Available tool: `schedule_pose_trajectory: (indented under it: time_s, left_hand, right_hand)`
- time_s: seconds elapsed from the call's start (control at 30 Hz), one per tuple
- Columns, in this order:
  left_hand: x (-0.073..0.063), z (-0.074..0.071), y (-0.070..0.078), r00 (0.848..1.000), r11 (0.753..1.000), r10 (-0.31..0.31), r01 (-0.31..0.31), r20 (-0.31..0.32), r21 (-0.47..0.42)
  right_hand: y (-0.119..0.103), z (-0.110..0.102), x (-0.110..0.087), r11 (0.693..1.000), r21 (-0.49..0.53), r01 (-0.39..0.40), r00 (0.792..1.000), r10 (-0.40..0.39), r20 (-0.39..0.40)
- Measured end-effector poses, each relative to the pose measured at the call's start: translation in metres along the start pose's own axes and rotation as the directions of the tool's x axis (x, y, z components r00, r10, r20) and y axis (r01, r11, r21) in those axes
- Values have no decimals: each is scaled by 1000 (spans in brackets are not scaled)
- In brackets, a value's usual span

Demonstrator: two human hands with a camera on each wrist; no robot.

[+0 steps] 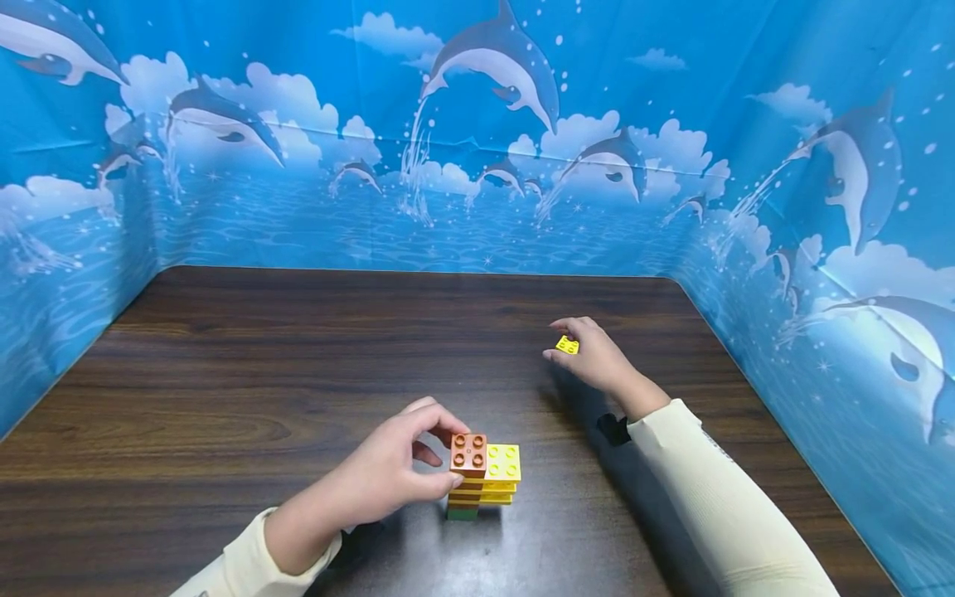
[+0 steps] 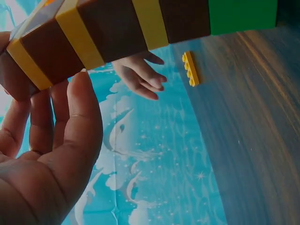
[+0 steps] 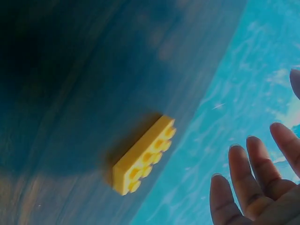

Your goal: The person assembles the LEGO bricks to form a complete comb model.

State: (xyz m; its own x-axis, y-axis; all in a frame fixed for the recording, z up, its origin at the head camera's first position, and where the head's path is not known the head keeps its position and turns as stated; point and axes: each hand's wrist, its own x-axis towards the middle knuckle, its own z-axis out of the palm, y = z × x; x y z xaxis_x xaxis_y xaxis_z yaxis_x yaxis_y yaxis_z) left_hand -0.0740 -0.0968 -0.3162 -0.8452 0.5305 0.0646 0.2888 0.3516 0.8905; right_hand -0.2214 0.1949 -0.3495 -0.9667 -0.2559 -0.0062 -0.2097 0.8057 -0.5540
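A tower of toy building bricks stands near the table's front, with a green brick at the bottom and brown and yellow ones alternating above. My left hand grips its upper part, thumb on the near side and fingers round the back, as the left wrist view also shows. Farther off to the right, my right hand hovers with fingers spread over a loose yellow brick. That brick lies on the table, apart from the fingers in both wrist views, its double row of studs showing.
The dark wooden table carries the bricks. A blue dolphin-print curtain borders its back and sides. A black strap piece shows under the right wrist.
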Motion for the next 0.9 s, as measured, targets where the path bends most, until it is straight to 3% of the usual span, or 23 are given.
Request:
schedule_pose_trajectory:
  time_s: [0.4,0.67,0.9]
  left_hand:
    - [-3,2,1,1000,997,-9,8,-20,-77]
    - [-4,2,1,1000,995,-12,11,-14,-98]
    - [-2,2,2,998,993,-56,56,3,-101]
  right_hand:
    - [20,2,20,985,-132,-110,991,118,60]
    - [32,5,27,962,-176,-208,971,224,79]
    - [36,5,32,946,-226,-232,961,258,94]
